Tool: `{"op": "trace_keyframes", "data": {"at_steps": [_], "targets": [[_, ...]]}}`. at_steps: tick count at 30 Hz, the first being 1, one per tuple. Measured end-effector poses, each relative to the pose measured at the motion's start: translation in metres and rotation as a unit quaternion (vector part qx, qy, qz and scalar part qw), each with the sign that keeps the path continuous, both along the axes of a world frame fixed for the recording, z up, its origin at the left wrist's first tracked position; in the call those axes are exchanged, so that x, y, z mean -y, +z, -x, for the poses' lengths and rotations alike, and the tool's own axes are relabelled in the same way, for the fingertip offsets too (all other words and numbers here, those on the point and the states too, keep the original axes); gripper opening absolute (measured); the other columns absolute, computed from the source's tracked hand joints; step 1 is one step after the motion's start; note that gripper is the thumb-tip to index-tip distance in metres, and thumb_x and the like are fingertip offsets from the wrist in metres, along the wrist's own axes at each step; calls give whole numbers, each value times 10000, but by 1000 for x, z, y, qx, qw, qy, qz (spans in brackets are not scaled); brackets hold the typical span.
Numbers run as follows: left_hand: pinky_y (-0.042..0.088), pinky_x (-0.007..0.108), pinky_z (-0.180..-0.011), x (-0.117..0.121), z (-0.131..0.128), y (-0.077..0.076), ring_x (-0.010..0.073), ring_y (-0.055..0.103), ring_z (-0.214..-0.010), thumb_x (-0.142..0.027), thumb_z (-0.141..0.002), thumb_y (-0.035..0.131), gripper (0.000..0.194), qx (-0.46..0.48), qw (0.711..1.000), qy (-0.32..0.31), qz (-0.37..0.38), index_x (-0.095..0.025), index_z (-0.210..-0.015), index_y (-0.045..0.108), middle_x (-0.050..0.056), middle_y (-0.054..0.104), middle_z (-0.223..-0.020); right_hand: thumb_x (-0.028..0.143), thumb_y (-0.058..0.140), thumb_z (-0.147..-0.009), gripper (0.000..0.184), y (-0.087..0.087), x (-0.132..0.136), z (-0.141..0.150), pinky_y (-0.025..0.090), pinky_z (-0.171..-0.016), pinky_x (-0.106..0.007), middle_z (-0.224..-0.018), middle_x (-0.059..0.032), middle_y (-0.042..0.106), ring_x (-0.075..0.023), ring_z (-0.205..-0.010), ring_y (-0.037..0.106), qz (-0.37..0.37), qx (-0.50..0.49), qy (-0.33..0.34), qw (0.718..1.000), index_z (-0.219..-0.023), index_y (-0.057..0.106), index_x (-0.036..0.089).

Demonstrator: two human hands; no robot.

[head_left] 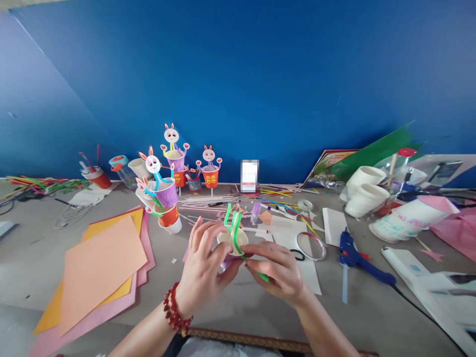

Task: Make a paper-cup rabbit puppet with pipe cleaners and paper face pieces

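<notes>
A paper cup (242, 237), its wall partly purple, is held close to my body, its open mouth facing up. My left hand (206, 253) wraps round the cup's left side, thumb near the rim. Green-and-white striped straws (235, 230) rise bent out of the mouth. One green strip runs over the near rim and pokes out below my right hand (278, 270). The fingers of that hand pinch this strip at the cup's right edge. Most of the cup's outer wall is hidden behind my hands.
Rabbit-faced cup figures (163, 191) stand at the back left. Coloured paper sheets (104, 267) lie left. To the right are a tape roll (311, 246), a blue glue gun (351, 253) with its cord, and white paper cups (366, 198). Loose straws and scraps lie behind the cup.
</notes>
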State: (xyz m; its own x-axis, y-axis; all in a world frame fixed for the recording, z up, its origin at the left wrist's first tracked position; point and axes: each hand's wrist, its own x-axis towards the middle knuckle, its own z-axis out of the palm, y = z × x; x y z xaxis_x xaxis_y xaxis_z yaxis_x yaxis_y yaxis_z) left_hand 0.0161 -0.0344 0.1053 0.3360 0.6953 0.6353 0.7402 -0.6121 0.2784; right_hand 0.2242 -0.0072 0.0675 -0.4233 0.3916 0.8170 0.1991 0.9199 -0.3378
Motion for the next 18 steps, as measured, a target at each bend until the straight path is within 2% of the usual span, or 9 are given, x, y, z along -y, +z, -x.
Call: {"op": "trace_keyframes", "data": {"at_steps": [5,12,18], "targets": [[273,589,-1148,1,1,5,273,506,-1203,-190,-853,650,82,-19,1000,-12,4,-212,-915,602,80,571,-1203,27,642,-830,282,-1,-1,-1,582,-801,-379,-1172,-136,713,-224,-968,707,2,4,7,1000,-1041,640,214],[228,636,-1144,6,-1,10,318,486,-1225,-254,-855,648,147,-47,998,49,11,-232,-999,660,97,580,-1248,11,653,-814,305,1,0,0,590,-788,-378,-1169,-148,715,-224,-954,709,-6,3,10,1000,-1047,635,207],[237,621,-1143,7,-5,11,311,480,-1238,-214,-862,624,150,-33,998,55,28,-243,-1000,676,86,579,-1279,13,633,-827,301,1,0,2,592,-789,-383,-1174,-150,714,-227,-973,709,1,4,14,1000,-1050,627,215]]}}
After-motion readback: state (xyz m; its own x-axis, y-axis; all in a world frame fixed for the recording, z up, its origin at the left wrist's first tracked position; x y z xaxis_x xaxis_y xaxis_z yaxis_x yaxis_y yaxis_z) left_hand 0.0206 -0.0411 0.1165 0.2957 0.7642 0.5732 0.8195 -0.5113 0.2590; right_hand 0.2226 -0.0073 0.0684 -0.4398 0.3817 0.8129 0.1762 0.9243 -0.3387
